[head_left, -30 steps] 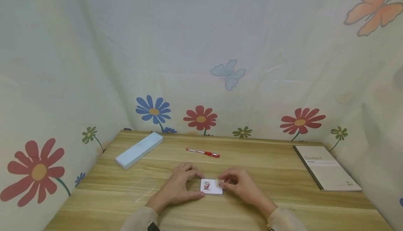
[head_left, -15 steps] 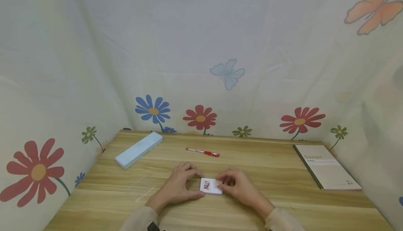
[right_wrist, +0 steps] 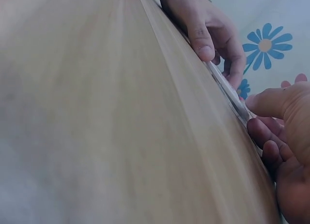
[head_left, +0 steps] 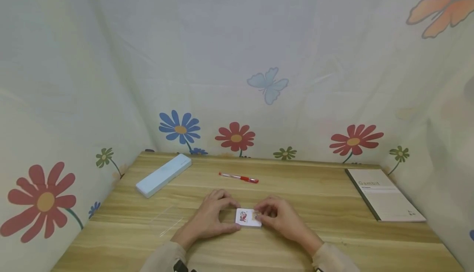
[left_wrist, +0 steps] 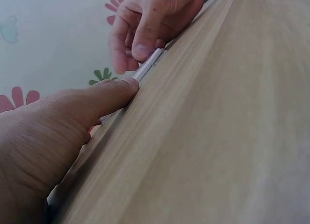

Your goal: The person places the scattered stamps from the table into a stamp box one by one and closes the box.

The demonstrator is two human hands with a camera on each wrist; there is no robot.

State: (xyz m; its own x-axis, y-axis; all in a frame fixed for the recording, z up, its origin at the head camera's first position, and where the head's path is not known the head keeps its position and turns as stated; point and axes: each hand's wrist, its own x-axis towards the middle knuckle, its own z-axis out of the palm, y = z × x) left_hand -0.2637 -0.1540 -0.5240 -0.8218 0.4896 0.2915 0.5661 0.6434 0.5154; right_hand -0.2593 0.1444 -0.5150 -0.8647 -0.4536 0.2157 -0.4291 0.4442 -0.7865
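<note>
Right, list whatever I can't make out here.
Head view: the picture on the small tan piece, too small and partly covered by the right hand.
Head view: fine print on the Gambit notebook, too small.
Left wrist view: the face of the printed white card, seen edge-on.
Right wrist view: the rest of the right hand, cut off by the right edge.

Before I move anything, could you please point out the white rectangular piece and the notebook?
White rectangular piece (head_left: 249,218), head view: middle of its top face.
Notebook (head_left: 386,200), head view: middle of its cover.
</note>
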